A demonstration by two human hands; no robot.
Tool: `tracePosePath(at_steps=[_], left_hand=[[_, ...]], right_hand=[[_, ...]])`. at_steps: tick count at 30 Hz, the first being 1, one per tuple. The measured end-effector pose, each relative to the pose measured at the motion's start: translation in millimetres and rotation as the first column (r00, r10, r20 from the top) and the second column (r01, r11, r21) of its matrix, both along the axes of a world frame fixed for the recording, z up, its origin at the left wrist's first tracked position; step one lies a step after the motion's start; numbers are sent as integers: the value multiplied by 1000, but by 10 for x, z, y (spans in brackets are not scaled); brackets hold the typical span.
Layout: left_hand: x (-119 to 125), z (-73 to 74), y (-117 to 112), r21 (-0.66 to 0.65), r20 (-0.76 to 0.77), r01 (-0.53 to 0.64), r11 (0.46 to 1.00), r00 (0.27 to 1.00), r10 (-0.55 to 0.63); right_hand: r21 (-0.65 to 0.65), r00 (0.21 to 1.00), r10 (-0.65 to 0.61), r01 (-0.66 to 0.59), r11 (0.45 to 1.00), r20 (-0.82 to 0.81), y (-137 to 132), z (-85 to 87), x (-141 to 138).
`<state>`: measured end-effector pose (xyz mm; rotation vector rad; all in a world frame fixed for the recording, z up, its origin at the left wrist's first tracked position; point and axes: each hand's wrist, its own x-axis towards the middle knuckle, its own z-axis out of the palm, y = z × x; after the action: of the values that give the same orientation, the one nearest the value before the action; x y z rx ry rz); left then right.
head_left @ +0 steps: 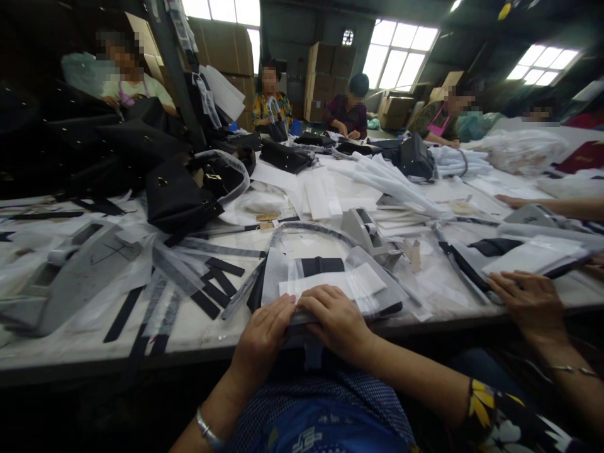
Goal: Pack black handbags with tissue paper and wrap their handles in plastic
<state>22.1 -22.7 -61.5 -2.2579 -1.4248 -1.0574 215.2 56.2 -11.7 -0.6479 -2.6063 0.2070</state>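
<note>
My left hand (262,335) and my right hand (336,321) lie side by side at the near edge of the table (198,327). Both press with curled fingers on the near edge of a black bag (322,265) wrapped in white paper and clear plastic (330,286). The bag lies flat, its curved handle (306,229) arching away from me. Fingertips of both hands pinch the wrapping's near edge.
A co-worker's hand (531,301) rests on the table at my right beside another wrapped bag (528,258). Black straps (212,289), a grey tape dispenser (365,229), black handbags (177,198) and white paper rolls (391,179) crowd the table. Several people sit at the far side.
</note>
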Motion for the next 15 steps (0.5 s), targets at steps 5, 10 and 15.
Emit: tracePosePath(at_steps=[5, 10, 15], left_hand=[[-72, 238, -87, -205, 58, 103, 973, 994, -93], [-97, 408, -97, -315, 117, 110, 943, 990, -77], [-42, 266, 30, -92, 29, -15, 996, 999, 18]], right_hand=[[80, 999, 7, -10, 997, 43, 27, 6, 1], [281, 998, 40, -50, 958, 41, 69, 8, -46], [347, 999, 52, -48, 937, -4, 121, -31, -87]])
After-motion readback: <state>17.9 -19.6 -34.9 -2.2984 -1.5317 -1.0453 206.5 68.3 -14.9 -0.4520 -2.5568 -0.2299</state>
